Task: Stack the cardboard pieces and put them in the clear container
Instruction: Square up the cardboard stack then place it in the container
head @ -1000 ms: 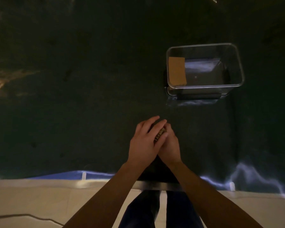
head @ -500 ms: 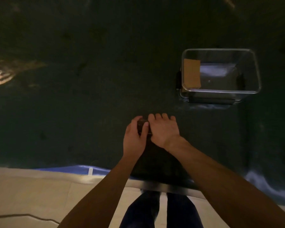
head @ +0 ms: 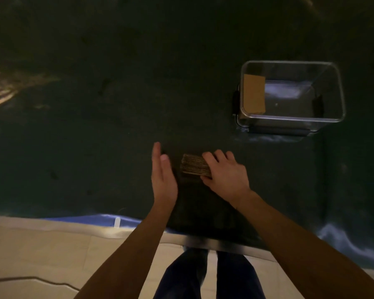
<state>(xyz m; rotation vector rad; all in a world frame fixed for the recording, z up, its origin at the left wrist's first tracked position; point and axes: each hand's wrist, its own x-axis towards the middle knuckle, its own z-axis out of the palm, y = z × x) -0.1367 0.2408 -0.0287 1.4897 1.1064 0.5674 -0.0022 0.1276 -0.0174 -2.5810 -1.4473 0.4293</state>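
Observation:
A stack of brown cardboard pieces (head: 195,165) lies on the dark table in front of me, its layered edge facing me. My right hand (head: 226,172) grips the stack from its right side, fingers over the top and thumb below. My left hand (head: 162,176) is open, palm turned toward the stack, a short gap to its left and not touching it. The clear container (head: 292,119) stands at the back right, with a flat cardboard piece (head: 254,93) lying against its left side inside.
The dark table surface (head: 117,126) spreads wide to the left and back. Its near edge (head: 214,241) runs above a pale floor (head: 41,255) where a thin cable lies. A light reflection (head: 0,91) glows at the far left.
My left hand has let go of the stack and moved left, opening flat. The right hand has shifted right and now holds the stack alone, so the cardboard edge shows.

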